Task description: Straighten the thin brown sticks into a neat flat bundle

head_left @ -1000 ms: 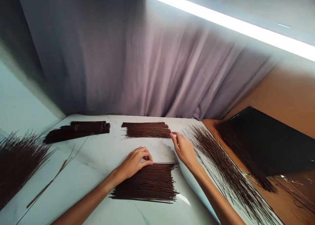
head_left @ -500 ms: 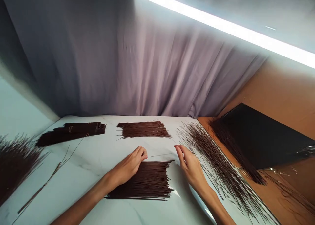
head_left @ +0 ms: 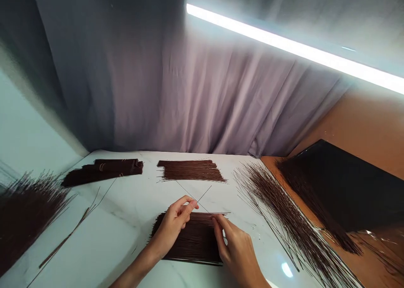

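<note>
Thin dark brown sticks lie side by side in a flat bundle (head_left: 195,241) at the front middle of the white table. Over its upper left part, my left hand (head_left: 177,216) pinches a thin stick (head_left: 205,193) that points up to the right. My right hand (head_left: 233,241) is at the bundle's upper right, thumb and forefinger closed on the end of another thin stick (head_left: 184,189), which slants up to the left and crosses the first. Behind them a second flat bundle (head_left: 192,170) rests on the table.
Tied dark bundles (head_left: 107,170) lie at the back left, with a few loose sticks (head_left: 66,237) nearer. A large pile (head_left: 25,216) fills the left edge. Long sticks (head_left: 284,208) spread on the right, beside a black sheet (head_left: 344,187) on a brown surface.
My right hand has moved left and down to the front bundle, closer to my left hand. Two crossing sticks now show between the hands. The whole view has shifted slightly.
</note>
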`<control>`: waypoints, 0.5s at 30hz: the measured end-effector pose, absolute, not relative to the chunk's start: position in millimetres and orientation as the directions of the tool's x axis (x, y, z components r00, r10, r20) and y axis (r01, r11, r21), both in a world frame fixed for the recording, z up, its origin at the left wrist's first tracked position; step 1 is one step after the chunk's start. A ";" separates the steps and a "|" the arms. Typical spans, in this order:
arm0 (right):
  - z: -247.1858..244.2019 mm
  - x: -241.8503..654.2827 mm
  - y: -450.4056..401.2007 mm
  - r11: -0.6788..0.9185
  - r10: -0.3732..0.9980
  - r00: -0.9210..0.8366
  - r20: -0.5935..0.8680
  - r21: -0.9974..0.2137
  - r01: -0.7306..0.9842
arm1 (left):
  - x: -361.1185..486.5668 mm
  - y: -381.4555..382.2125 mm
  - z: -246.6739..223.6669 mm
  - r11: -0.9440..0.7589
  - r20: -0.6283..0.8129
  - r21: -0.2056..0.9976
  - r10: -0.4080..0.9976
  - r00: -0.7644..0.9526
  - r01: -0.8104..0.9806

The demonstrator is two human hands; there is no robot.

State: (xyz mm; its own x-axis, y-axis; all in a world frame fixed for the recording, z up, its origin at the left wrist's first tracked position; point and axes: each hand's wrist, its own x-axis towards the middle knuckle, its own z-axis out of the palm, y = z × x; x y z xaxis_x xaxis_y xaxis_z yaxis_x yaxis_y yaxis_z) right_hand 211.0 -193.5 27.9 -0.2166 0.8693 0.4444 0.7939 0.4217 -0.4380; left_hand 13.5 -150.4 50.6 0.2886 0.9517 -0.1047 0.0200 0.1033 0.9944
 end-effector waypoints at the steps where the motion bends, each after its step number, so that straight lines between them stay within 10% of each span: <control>1: 27.6 210.8 -193.8 0.428 0.866 -0.226 0.447 -0.426 0.797 | 14.2 -149.0 48.6 0.115 -0.108 0.993 0.951 0.289 -0.005; 15: 23.4 209.2 -193.6 0.480 0.800 -0.292 0.524 -0.267 0.836 | 12.0 -149.7 45.6 0.057 -0.069 0.997 0.968 0.241 0.056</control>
